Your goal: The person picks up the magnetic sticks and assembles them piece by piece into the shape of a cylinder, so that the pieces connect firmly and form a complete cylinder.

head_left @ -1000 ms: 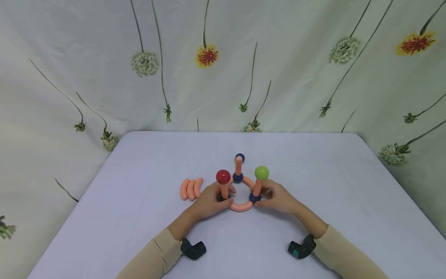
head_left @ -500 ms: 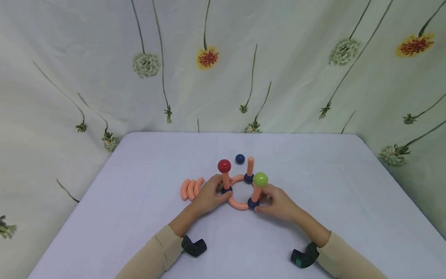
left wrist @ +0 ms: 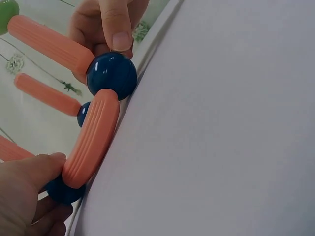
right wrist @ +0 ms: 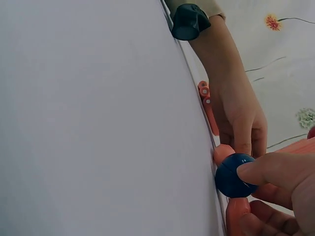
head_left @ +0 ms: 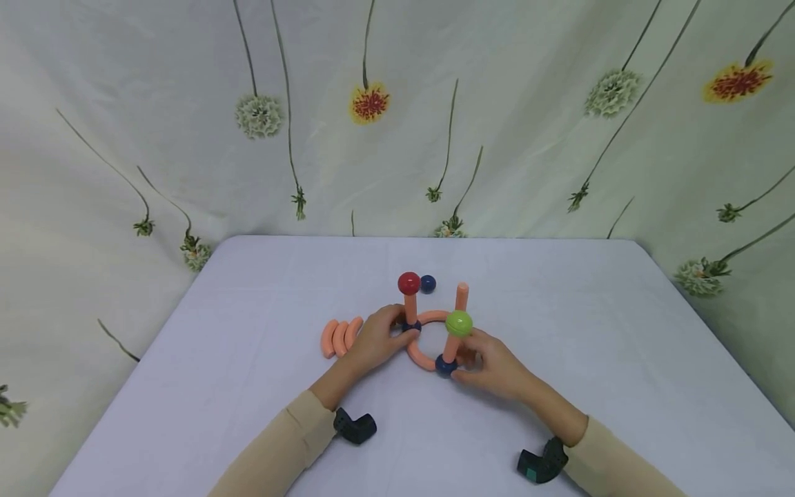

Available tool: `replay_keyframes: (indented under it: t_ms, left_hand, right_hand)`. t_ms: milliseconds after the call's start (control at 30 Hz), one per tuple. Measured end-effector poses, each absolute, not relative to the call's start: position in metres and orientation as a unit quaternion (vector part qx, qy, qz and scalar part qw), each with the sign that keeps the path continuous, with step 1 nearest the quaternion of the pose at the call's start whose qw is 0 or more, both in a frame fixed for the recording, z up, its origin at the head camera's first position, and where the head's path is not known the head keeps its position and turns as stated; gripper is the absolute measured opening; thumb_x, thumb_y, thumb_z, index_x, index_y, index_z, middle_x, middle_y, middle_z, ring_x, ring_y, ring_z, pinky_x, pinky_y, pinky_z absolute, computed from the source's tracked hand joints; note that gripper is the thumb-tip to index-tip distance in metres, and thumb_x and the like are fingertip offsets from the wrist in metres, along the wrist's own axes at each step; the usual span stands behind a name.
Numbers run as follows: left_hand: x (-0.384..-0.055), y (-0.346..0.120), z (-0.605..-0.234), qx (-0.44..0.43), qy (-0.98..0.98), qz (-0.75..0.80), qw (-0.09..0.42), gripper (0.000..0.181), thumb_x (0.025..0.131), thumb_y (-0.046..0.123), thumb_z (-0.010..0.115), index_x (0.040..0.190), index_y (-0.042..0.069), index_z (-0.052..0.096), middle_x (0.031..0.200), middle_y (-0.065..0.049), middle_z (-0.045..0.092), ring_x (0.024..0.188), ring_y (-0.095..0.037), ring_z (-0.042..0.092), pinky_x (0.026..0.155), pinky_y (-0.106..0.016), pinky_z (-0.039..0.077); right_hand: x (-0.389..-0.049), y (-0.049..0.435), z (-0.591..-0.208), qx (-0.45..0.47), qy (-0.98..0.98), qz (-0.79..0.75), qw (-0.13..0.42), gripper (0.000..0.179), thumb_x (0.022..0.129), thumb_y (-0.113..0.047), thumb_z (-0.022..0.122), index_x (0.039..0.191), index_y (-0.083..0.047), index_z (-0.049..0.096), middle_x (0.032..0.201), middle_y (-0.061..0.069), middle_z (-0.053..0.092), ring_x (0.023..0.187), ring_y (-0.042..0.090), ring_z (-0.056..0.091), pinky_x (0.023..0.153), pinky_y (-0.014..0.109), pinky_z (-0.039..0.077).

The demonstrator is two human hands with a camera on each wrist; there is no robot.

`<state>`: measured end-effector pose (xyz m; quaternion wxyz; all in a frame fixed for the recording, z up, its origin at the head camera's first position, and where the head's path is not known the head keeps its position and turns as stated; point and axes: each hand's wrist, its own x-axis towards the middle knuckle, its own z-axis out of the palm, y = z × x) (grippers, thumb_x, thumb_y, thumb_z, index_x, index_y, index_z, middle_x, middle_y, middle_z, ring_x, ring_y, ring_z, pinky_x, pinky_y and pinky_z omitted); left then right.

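Note:
A ring of curved orange rods [head_left: 421, 356] and dark blue balls stands on the table, with straight orange rods rising from the balls. My left hand [head_left: 377, 337] pinches the left blue ball [left wrist: 63, 191], below a rod topped by a red ball [head_left: 408, 283]. On the near side, my right hand [head_left: 497, 366] grips another blue ball [right wrist: 230, 178], its thumb pressed on it. The rod above that one carries a green ball [head_left: 459, 323]. Farther back, a straight rod [head_left: 462, 297] has a bare top; its base is hidden in the head view.
Several curved orange rods [head_left: 340, 337] lie side by side left of the ring. A loose blue ball [head_left: 428, 284] rests on the white table [head_left: 559, 290] behind it. Flower-printed cloth [head_left: 515, 124] hangs beyond the table.
The ring has turned clockwise as seen from above. The red-topped rod went away from me, the bare rod rightward, the green-topped rod nearer and left. Both hands kept hold of their balls.

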<state>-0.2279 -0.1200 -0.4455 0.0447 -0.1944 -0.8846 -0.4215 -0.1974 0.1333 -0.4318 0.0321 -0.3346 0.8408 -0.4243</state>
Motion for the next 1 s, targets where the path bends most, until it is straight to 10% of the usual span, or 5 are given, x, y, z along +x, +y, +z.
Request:
replay_keyframes:
  t_ms: [1000]
  left_hand:
    - [-0.257, -0.098, -0.442, -0.167, -0.883, -0.437, 0.039, 0.036, 0.093, 0.018, 0.067, 0.126, 0.004, 0.062, 0.113, -0.010, 0.064, 0.101, -0.023, 0.060, 0.091, -0.040, 0.047]
  right_hand:
    - [-0.204, 0.106, -0.432, -0.311, 0.849, -0.427, 0.004, 0.025, 0.080, -0.007, 0.077, 0.102, -0.005, 0.067, 0.084, 0.001, 0.064, 0.064, 0.006, 0.052, 0.059, 0.024, 0.047]
